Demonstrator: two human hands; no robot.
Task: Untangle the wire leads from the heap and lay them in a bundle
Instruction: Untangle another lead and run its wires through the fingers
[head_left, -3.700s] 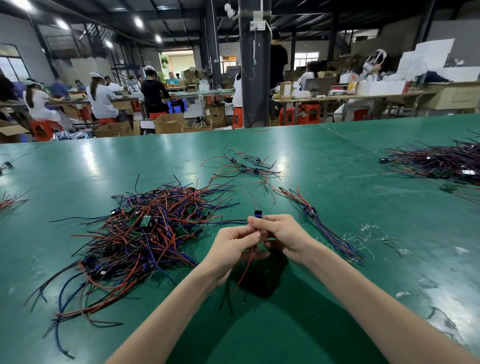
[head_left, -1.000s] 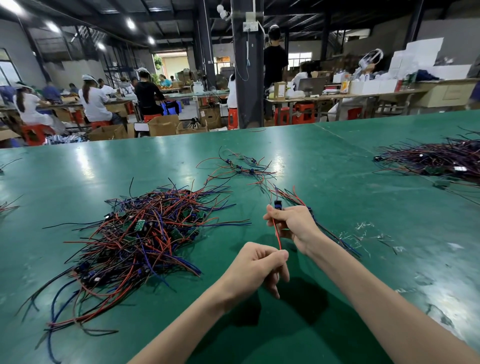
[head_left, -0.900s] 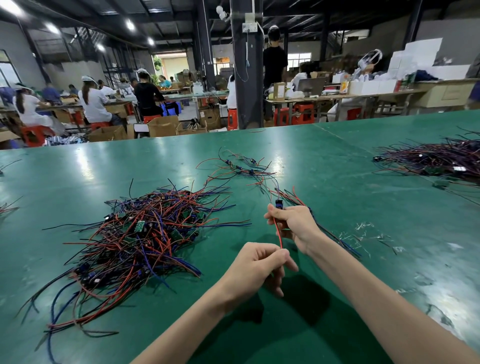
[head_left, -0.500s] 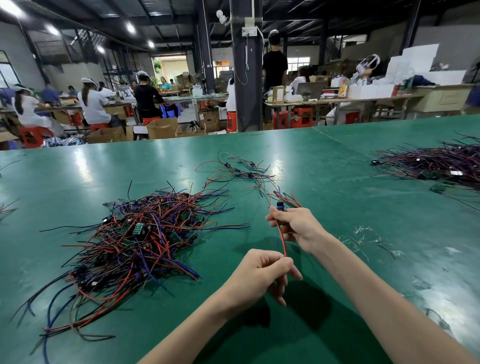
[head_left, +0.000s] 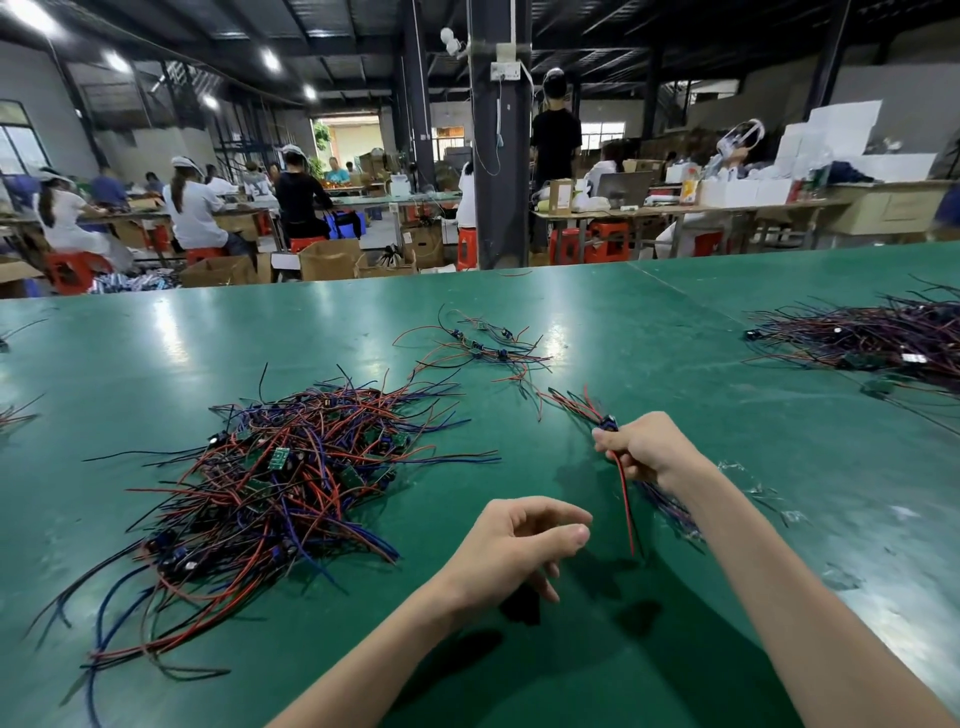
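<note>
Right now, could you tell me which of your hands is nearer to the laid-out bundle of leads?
Right. The right hand, pinching a red lead, is directly over the bundle; the left hand, holding nothing, hangs off to its left, apart from it.

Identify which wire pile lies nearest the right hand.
The slim bundle under the right hand, which pinches a lead; the heap, far cluster and right-edge pile lie well away.

Table (head_left: 156, 338) fills lower frame. Heap (head_left: 275, 467) left of centre on table. Small cluster (head_left: 480, 345) upper centre, behind heap. Bundle (head_left: 667, 506) right of centre, under right hand (head_left: 649, 447); lead (head_left: 626, 504) in that hand, above bundle. Left hand (head_left: 514, 545) low centre, between heap and bundle. 2nd pile (head_left: 878, 338) at right edge
</note>
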